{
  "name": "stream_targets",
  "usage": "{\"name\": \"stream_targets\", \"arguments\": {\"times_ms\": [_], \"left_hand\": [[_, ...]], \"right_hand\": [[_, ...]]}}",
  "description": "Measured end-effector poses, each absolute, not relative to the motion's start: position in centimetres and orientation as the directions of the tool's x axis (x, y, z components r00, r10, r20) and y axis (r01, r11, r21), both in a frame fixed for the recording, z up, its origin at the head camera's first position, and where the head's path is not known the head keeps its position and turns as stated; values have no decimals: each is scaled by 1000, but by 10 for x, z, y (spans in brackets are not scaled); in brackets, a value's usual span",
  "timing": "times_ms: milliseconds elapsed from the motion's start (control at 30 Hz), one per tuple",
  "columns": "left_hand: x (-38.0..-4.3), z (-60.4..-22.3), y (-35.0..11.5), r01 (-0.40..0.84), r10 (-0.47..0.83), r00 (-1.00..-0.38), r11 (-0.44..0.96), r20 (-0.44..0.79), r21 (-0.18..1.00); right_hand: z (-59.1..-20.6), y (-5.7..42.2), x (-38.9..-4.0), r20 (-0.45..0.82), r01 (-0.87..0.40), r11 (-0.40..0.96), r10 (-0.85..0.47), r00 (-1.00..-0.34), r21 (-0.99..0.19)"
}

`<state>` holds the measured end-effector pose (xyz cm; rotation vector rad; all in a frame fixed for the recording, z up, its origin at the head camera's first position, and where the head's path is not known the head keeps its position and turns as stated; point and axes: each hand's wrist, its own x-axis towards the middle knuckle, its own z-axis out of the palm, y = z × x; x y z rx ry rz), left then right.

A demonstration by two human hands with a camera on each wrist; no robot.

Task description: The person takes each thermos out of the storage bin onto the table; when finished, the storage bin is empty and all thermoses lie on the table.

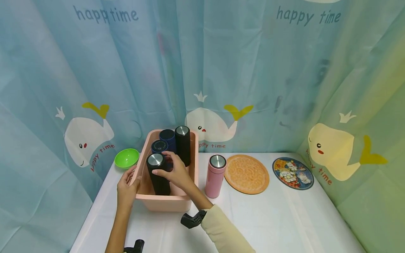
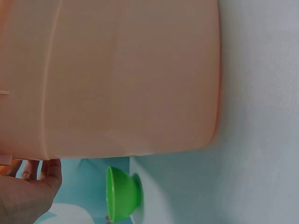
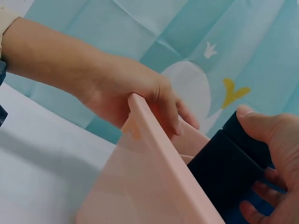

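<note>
A black thermos bottle (image 1: 159, 181) with a silver-topped lid stands at the near end of a pink plastic bin (image 1: 164, 203). My right hand (image 1: 178, 174) holds it near the lid, thumb on one side and fingers round the other. In the right wrist view the dark bottle (image 3: 224, 172) tilts between the thumb and fingers. My left hand (image 1: 127, 188) grips the bin's left rim, thumb inside and fingers outside. Behind the held bottle, two dark blue bottles (image 1: 167, 136) and another black thermos (image 1: 182, 147) stand in the bin. The bin wall hides much of the left hand in the left wrist view.
A pink thermos bottle (image 1: 214, 179) stands upright just right of the bin. Farther right lie a round orange mat (image 1: 246, 174) and an oval patterned mat (image 1: 292, 173). A green bowl (image 1: 126, 158) sits left of the bin. A blue curtain (image 1: 221, 70) hangs behind the white table (image 1: 269, 221).
</note>
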<state>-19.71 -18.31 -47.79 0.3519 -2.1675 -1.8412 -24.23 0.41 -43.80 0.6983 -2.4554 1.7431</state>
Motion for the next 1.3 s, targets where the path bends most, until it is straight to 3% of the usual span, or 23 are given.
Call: {"name": "stream_targets", "arguments": {"times_ms": [900, 1300], "left_hand": [[-197, -477, -183, -26, -360, -933, 127, 22, 992], [-198, -478, -183, -24, -363, -931, 129, 25, 991]], "right_hand": [[-443, -1, -244, 315, -393, 251, -300, -900, -885], [-444, 1, -243, 307, -409, 320, -323, -895, -855]]}}
